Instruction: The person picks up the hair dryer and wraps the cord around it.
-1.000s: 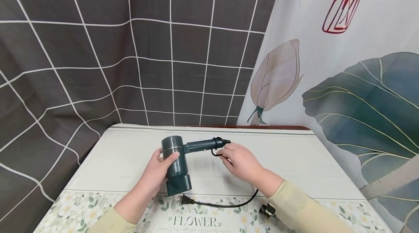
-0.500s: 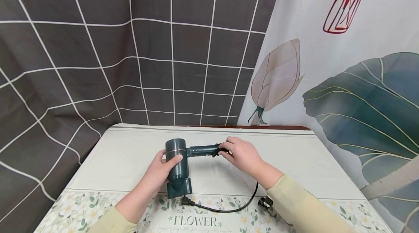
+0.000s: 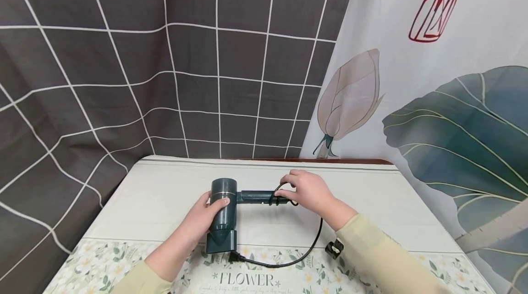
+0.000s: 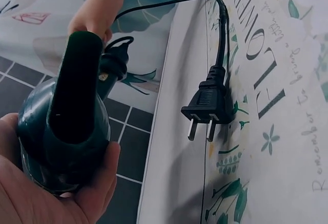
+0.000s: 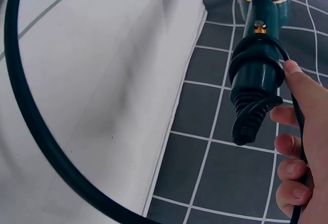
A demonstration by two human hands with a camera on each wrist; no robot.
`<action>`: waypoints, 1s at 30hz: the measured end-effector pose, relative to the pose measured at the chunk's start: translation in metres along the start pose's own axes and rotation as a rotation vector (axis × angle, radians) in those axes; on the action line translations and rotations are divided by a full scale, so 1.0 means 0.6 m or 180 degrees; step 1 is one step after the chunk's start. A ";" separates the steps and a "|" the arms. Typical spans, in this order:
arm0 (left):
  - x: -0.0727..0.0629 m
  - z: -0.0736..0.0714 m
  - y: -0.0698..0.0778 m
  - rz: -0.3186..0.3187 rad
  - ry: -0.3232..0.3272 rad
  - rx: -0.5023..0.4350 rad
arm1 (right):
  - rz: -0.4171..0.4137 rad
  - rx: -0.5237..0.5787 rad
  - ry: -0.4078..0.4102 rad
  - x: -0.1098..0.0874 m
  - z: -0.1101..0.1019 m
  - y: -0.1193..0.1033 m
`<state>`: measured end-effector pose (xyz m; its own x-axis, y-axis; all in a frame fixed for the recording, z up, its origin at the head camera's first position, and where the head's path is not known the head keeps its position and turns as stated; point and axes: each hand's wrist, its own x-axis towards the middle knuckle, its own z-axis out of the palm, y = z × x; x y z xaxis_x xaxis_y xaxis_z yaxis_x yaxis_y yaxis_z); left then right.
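Grip left (image 3: 201,217): curled round hairdryer (image 3: 226,215) | grip right (image 3: 310,192): pinches cord (image 5: 18,80)

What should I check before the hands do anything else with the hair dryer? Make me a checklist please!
1. Left hand gripping the hair dryer: ok, it's round the body.
2. Right hand holding the cord: ok.
3. Plug out of any socket: ok, its metal prongs are bare.
4. Cord looped round the handle: ok, near its end.
5. No loose cord: not ok, a long curve runs free.
6. Plug resting on the tablecloth: cannot tell whether it touches.
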<state>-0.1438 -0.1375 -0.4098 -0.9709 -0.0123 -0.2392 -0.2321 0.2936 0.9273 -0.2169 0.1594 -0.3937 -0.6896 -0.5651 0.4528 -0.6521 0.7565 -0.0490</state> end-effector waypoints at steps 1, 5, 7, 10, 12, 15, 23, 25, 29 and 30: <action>0.001 0.000 0.000 0.0006 -0.0007 0.0009 | 0.0010 0.0031 -0.0032 0.000 -0.001 0.001; 0.001 -0.001 -0.001 0.0013 -0.0019 0.0043 | 0.0017 0.0200 -0.0180 0.003 -0.005 0.003; 0.002 -0.002 -0.002 0.0028 -0.0027 0.0068 | -0.0012 0.0289 -0.0239 0.005 -0.007 0.007; 0.001 -0.002 -0.003 0.0045 -0.0063 0.0079 | -0.0015 0.0375 -0.0298 0.007 -0.007 0.017; 0.001 -0.003 -0.003 0.0058 -0.0078 0.0072 | 0.0014 0.0418 -0.0329 0.008 -0.006 0.024; 0.000 -0.004 -0.002 0.0057 -0.0078 0.0060 | 0.0064 0.0446 -0.0383 0.008 -0.005 0.030; -0.004 -0.005 -0.001 0.0056 -0.0101 0.0043 | 0.0244 0.0535 -0.0326 0.009 0.000 0.037; -0.005 -0.005 -0.001 0.0054 -0.0100 0.0060 | 0.0326 0.0551 -0.0344 0.010 0.003 0.040; -0.006 -0.005 -0.002 0.0054 -0.0105 0.0055 | 0.0466 0.0616 -0.0366 0.011 0.006 0.046; -0.006 -0.005 -0.002 0.0054 -0.0112 0.0044 | 0.0497 0.0649 -0.0359 0.012 0.007 0.048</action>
<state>-0.1401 -0.1405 -0.4094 -0.9720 0.0263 -0.2336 -0.2146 0.3066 0.9274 -0.2416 0.1757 -0.3956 -0.8101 -0.4885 0.3243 -0.5771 0.7620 -0.2937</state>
